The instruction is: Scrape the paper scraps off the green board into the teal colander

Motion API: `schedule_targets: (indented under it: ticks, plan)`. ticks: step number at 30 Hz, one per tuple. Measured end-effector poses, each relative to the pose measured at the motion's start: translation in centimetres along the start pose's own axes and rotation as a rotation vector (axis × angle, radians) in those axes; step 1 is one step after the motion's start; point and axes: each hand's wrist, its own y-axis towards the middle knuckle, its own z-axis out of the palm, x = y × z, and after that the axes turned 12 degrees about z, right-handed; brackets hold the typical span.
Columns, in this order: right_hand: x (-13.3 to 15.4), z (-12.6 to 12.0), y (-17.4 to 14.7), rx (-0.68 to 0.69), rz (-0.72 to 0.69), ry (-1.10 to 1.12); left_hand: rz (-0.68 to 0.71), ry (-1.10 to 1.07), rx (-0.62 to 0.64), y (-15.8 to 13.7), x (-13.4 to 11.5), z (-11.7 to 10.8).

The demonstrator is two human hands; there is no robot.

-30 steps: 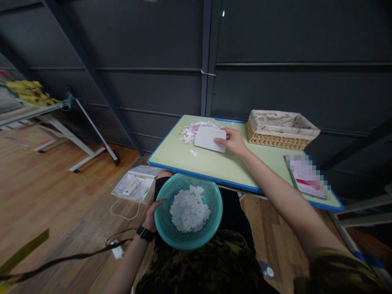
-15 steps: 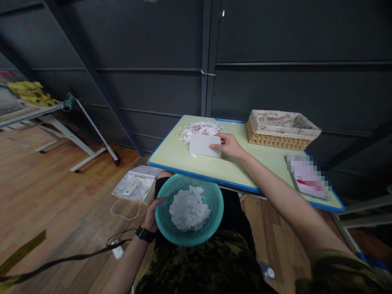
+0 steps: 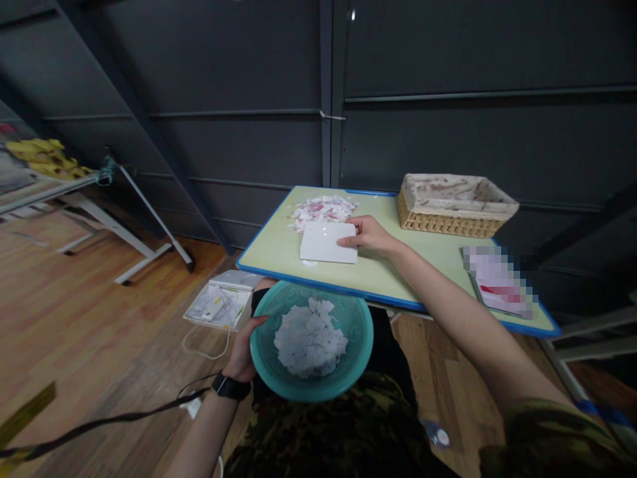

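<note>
My right hand (image 3: 369, 236) pinches the right edge of a flat white rectangular card-like piece (image 3: 322, 245), tilted over the yellow-green table (image 3: 383, 275). Behind that piece lies a heap of torn paper scraps (image 3: 326, 208), white with some pink. A small scrap shows under its lower edge. With my left hand (image 3: 245, 348) I grip the left rim of a teal plastic colander (image 3: 365, 342), thumb over the edge. It rests on my lap, below the table's front edge. Inside it sits a pile of white paper scraps (image 3: 308, 338).
A cloth-lined wicker basket (image 3: 448, 222) stands at the table's back right, and a booklet (image 3: 497, 282), partly blurred out, lies nearer the right corner. On the floor at left are an open white box (image 3: 219, 307) and cords. Another table (image 3: 94, 176) carries something yellow. A dark panelled wall rises behind.
The white piece has tipped flatter and come slightly toward me, with my right hand still on it. The colander has tilted a little; my left hand keeps its hold.
</note>
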Motion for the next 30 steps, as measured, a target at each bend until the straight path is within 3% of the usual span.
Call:
schedule_targets:
  ticks: [16, 24, 30]
  plan:
    - [-0.3, 0.7, -0.2, 0.283, 0.095, -0.028, 0.04, 0.056, -0.05, 0.1, -0.1, -0.1]
    - [-0.2, -0.2, -0.1, 0.19, 0.078, 0.051, -0.009, 0.042, -0.022, -0.2, 0.1, 0.1]
    - [-0.6, 0.5, -0.1, 0.26, 0.14, 0.023, 0.003, 0.049, 0.001, -0.3, -0.1, 0.4]
